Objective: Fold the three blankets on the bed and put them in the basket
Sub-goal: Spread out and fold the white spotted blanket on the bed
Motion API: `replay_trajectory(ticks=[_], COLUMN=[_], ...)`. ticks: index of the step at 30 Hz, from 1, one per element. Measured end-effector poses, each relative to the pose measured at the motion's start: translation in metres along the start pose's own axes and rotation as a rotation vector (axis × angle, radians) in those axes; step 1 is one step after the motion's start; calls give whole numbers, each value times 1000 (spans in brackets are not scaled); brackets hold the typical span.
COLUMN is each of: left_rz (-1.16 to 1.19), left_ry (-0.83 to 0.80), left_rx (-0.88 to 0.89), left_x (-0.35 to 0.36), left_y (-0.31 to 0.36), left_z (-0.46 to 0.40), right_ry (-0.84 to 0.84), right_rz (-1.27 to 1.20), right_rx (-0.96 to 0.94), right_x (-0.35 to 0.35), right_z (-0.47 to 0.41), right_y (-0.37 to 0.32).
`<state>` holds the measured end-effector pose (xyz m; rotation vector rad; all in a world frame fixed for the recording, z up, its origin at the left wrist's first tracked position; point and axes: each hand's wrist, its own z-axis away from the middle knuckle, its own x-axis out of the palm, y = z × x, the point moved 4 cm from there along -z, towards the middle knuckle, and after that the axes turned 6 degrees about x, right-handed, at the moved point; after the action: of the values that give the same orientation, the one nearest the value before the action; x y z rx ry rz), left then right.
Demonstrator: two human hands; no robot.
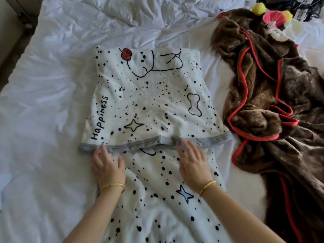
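Bed: a wide bed point(52, 102) covered in a creased white sheet, with a rumpled white duvet point(149, 11) bunched at the far end.
White blanket: a white blanket point(147, 95) with black dots, outlined stars, a bone shape and the word "Happiness" lies in the middle of the bed, its far part folded back over itself so that the grey edge point(154, 144) runs crosswise just beyond the hands; the near part stretches flat toward the person.
Left hand: the left hand point(107, 168) is spread, palm down, fingers straight, the fingertips reaching the grey edge near its left end; whether they press it is unclear because of blur.
Right hand: the right hand point(193, 163) is also spread and flat on the blanket, fingertips at the grey edge near its middle, holding nothing.
Bracelets: a gold bracelet point(113, 186) sits on each wrist.
Brown blanket: a brown blanket point(263, 95) with red trim lies crumpled on the right side of the bed, just beside the white one.
Far right corner: yellow and pink soft things point(273, 16) lie at the top of the brown blanket.
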<state>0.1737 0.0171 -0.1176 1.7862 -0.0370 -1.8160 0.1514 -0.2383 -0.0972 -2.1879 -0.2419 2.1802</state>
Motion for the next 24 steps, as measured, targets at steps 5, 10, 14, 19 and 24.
replay_trajectory(ticks=[5, 10, 14, 19, 24], left_rz=[171, 226, 339, 426, 294], left_ry=[-19, 35, -150, -488, -332], left_rx=[-417, -395, -415, -401, -367], left_x=[-2, -19, -21, 2, -13], left_y=[-41, -78, -97, -90, -120], left_z=[24, 9, 5, 51, 79], right_ry=[-130, -212, -448, -437, -127], right_rz=[-53, -135, -182, -268, -249], right_rx=[-93, -173, -218, -147, 383], right_x=[22, 27, 51, 65, 44], right_z=[30, 50, 66, 75, 112], right_y=[-62, -117, -136, -134, -75])
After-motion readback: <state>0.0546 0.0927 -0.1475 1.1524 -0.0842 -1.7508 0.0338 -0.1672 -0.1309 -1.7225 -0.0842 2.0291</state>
